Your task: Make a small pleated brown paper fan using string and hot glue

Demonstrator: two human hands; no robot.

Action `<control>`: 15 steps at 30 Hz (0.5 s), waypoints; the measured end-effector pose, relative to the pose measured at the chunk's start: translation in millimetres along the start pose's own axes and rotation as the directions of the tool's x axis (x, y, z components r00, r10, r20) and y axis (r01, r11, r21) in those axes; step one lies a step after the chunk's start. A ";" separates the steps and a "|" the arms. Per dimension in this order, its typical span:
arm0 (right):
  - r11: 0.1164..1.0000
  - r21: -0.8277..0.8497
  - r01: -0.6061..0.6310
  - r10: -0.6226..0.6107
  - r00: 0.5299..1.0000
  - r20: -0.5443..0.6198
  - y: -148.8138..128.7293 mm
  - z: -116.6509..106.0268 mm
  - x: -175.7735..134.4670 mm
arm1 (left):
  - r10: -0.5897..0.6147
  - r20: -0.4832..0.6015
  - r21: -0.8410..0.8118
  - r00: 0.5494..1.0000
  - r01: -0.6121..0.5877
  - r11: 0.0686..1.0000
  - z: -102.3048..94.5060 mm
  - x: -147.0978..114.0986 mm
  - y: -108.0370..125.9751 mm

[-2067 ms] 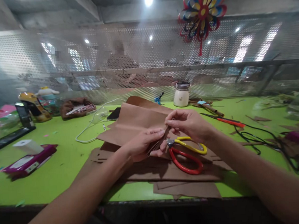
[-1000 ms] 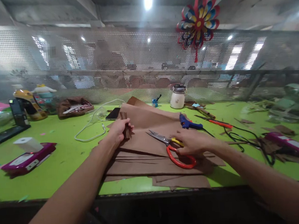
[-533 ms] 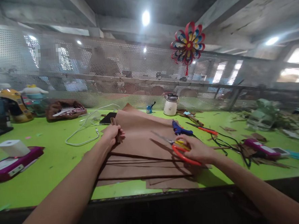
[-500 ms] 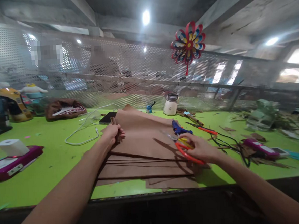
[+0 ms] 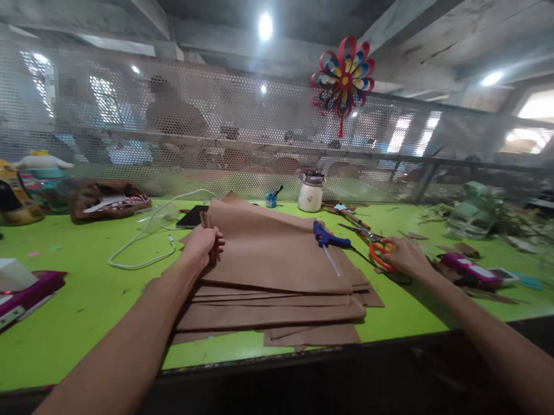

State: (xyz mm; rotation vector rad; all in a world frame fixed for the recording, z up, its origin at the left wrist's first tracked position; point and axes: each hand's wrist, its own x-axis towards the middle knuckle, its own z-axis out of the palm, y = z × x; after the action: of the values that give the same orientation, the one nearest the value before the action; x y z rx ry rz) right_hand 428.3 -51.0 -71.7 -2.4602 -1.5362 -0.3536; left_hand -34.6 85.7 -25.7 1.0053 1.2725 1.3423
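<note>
My left hand [image 5: 204, 244] is closed around a small bundle of brown paper strips [image 5: 206, 220], at the left edge of a stack of brown paper sheets [image 5: 265, 252]. Right of the stack, my right hand [image 5: 406, 256] has its fingers closed on the orange handles of a pair of scissors [image 5: 379, 255], low over the table. Part of the scissors is hidden by the fingers. A blue glue gun [image 5: 329, 235] with a clear glue stick lies on the right part of the top sheet, between my hands.
On the green table [image 5: 96, 325] are a purple power strip [image 5: 24, 301], a white cable [image 5: 140, 265], a dark phone [image 5: 192, 216], a brown pouch [image 5: 82, 204], a white jar [image 5: 310, 196] and a blue bottle [image 5: 271, 200]. A second purple power strip [image 5: 471, 271] lies right. Metal mesh [image 5: 244, 134] stands behind.
My right hand has moved right with the scissors, from over the paper stack to the table beside it. My left hand still grips the paper strips. The view has shifted slightly.
</note>
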 end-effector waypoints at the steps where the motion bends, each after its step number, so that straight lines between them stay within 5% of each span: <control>1: 1.000 0.002 0.018 -0.018 1.000 0.002 0.9 -0.4 8.6 | -0.002 0.002 0.001 1.000 0.002 1.000 -0.3 -0.4 -0.3; 8: 0.988 0.016 0.153 -0.153 0.988 0.032 -8.7 -3.4 61.0 | -0.009 -0.010 -0.002 1.000 0.009 1.000 -2.8 1.0 -4.0; 12: 0.977 0.007 0.212 -0.212 0.976 -0.042 -52.4 -22.5 43.4 | -0.023 -0.018 0.002 1.000 0.023 1.000 -2.9 3.8 -9.0; 13: 0.942 0.062 0.330 -0.320 0.938 -0.129 -72.0 -32.3 28.8 | -0.026 -0.017 0.002 1.000 0.026 1.000 -2.7 4.1 -9.8; 15: 0.737 0.228 0.636 -0.597 0.771 -0.222 -119.1 -55.4 -10.9 | -0.037 -0.013 0.003 0.999 0.037 0.999 -1.9 3.7 -10.0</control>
State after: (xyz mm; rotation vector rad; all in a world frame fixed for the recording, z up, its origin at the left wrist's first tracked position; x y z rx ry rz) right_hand 311.5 -26.2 -15.9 -1.6060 -2.1403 -0.3534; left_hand -36.0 88.6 -36.1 0.9721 1.2979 1.3204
